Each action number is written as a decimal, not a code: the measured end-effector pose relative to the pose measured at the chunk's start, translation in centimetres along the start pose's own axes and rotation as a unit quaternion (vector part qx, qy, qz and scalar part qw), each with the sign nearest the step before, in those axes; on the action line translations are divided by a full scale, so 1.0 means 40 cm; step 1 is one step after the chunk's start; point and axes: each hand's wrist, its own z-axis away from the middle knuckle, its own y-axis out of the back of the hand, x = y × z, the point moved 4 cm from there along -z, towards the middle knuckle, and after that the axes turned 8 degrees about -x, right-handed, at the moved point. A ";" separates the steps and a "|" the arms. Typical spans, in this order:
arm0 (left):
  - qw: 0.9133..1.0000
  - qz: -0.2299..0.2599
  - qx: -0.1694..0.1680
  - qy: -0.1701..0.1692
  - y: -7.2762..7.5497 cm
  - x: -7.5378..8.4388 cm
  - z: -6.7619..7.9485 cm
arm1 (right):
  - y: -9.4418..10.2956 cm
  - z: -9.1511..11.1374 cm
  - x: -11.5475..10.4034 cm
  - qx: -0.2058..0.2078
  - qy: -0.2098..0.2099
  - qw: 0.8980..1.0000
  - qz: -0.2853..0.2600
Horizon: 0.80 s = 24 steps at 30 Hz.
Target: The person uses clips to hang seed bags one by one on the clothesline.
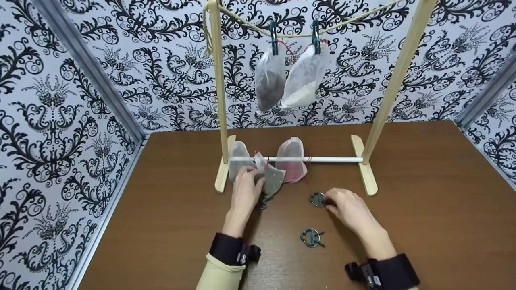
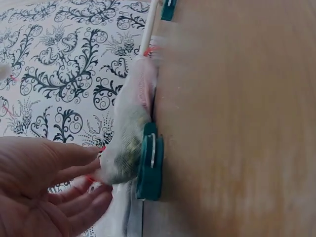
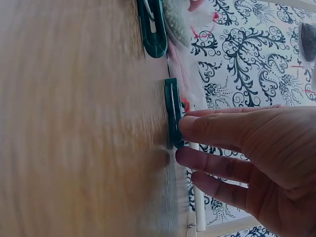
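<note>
My left hand [image 1: 246, 189] reaches to a mesh bag of greenish dried filling [image 1: 274, 179], thumb and fingers parted around its red-tied neck. In the left wrist view the bag [image 2: 129, 145] leans behind a green plastic clip [image 2: 150, 163]. A pale mesh bag [image 1: 238, 155] lies partly behind that hand, and a bag with pink filling [image 1: 292, 161] lies to the right. My right hand [image 1: 348, 207] is at a round green clip [image 1: 317, 199] on the table. In the right wrist view its spread thumb and fingers come right up to this clip [image 3: 173, 111].
Another green clip [image 1: 311, 237] lies nearer on the brown table [image 1: 169, 225]. A wooden stand [image 1: 219, 88] with a white crossbar [image 1: 336, 159] rises behind. From its rope [image 1: 363, 18], clips hold a dark-filled bag [image 1: 269, 86] and a white-filled bag [image 1: 304, 80].
</note>
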 end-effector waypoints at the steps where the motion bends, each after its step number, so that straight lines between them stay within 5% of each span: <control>1: 1.000 0.010 0.006 -0.004 0.003 0.003 -0.002 | 0.001 -0.001 -0.001 0.004 0.000 1.000 0.002; 13: 0.997 0.075 0.003 -0.032 0.001 0.014 -0.007 | -0.017 0.005 0.001 -0.007 0.004 1.000 0.013; 19: 0.989 0.128 -0.072 0.003 0.001 0.014 -0.008 | -0.013 0.007 0.002 0.006 0.012 1.000 0.009; 24: 0.986 0.086 -0.142 0.024 -0.009 0.021 0.002 | -0.013 0.009 0.004 0.010 0.008 1.000 0.008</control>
